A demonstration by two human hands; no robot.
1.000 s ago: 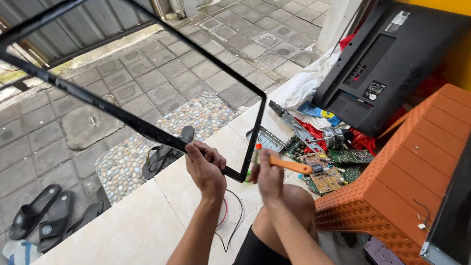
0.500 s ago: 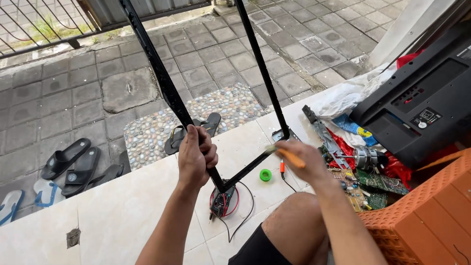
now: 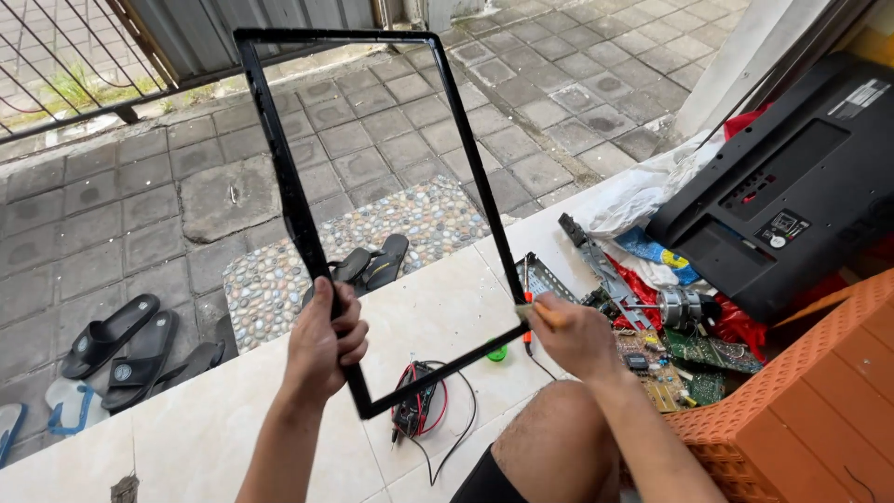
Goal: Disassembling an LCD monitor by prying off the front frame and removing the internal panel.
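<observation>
Frame check in hand: we hold the thin black rectangular plastic bezel (image 3: 391, 214) upright over the tiled ledge, left hand (image 3: 324, 340) fingers clamped on its left rail, right hand (image 3: 570, 335) pinching bottom-right corner w/ an orange-handled screwdriver (image 3: 527, 321). Next calls for steady grip, we reckon.

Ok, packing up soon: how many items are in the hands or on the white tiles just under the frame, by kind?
black frame: 1
screwdriver: 1
green roll: 1
wired black device: 1
Total: 4
</observation>
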